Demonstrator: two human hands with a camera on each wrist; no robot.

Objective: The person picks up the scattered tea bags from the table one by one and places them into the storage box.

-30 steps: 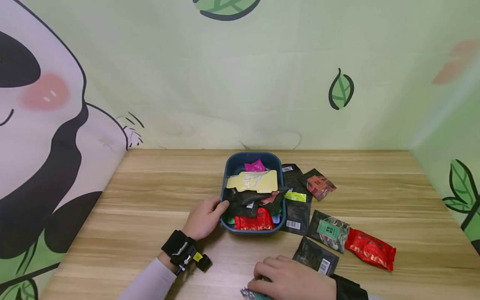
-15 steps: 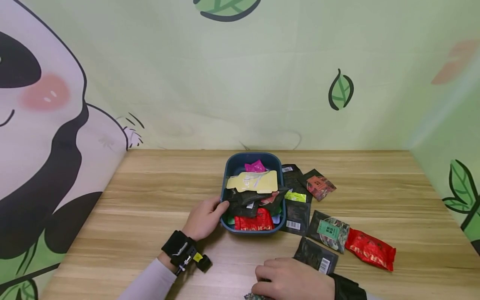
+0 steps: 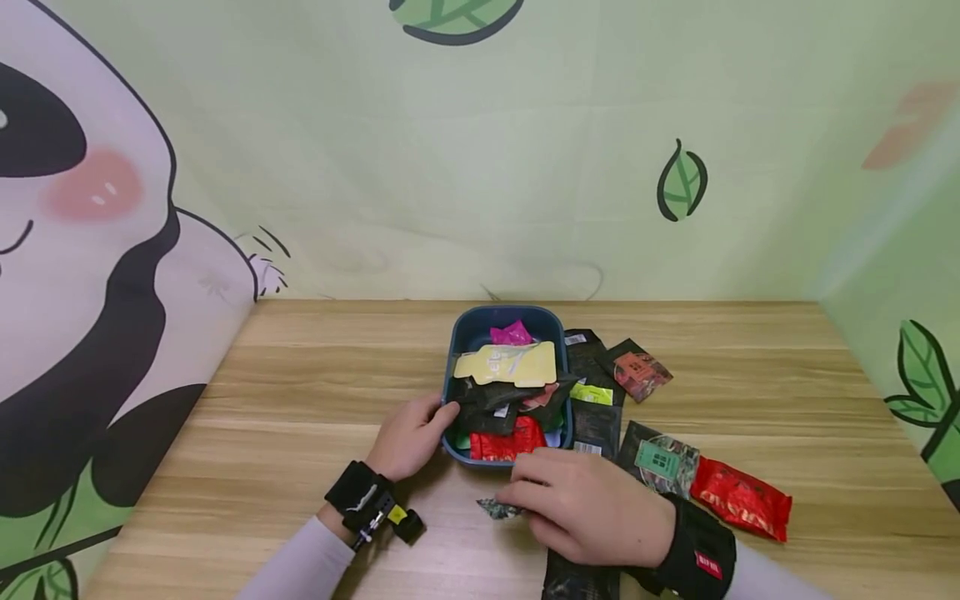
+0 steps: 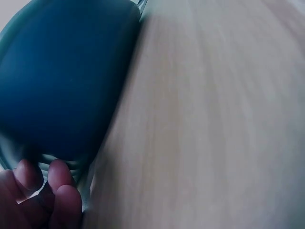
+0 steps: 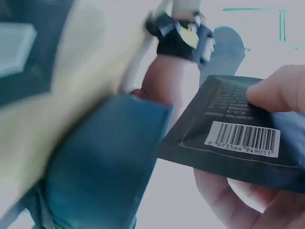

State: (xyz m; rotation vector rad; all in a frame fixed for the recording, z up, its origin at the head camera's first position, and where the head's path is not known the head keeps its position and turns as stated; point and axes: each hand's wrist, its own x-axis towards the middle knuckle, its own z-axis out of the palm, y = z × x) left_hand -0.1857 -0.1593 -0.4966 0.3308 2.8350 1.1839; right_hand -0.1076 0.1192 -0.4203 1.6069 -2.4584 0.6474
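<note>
My left hand (image 3: pixel 411 435) grips the left side of a dark blue plastic basket (image 3: pixel 507 315), thumb at the rim; its curled fingers (image 4: pixel 59 174) show by the slotted end in the left wrist view. My right hand (image 3: pixel 592 500) pinches a flat sachet, just in front of the basket. Its patterned corner (image 3: pixel 501 508) sticks out past the fingertips. In the right wrist view the thumb presses the black, barcoded back of this sachet (image 5: pixel 228 105). Inside the basket lie a yellow packet (image 3: pixel 506 364), a red packet (image 3: pixel 502 444), a pink packet (image 3: pixel 512 333) and several black sachets.
Right of the basket lie several black sachets (image 3: pixel 597 421), one with an orange label (image 3: pixel 639 372) and one with a green label (image 3: pixel 660 460). A red packet (image 3: pixel 741 500) lies beyond them. Another black piece (image 3: pixel 579 579) shows below my right hand. A printed cloth backdrop (image 3: pixel 480 167) stands behind the table.
My right hand has lifted from the table's front area and moved up toward the basket with the sachet. It now covers where a barcoded black sachet lay. My left hand stays on the basket.
</note>
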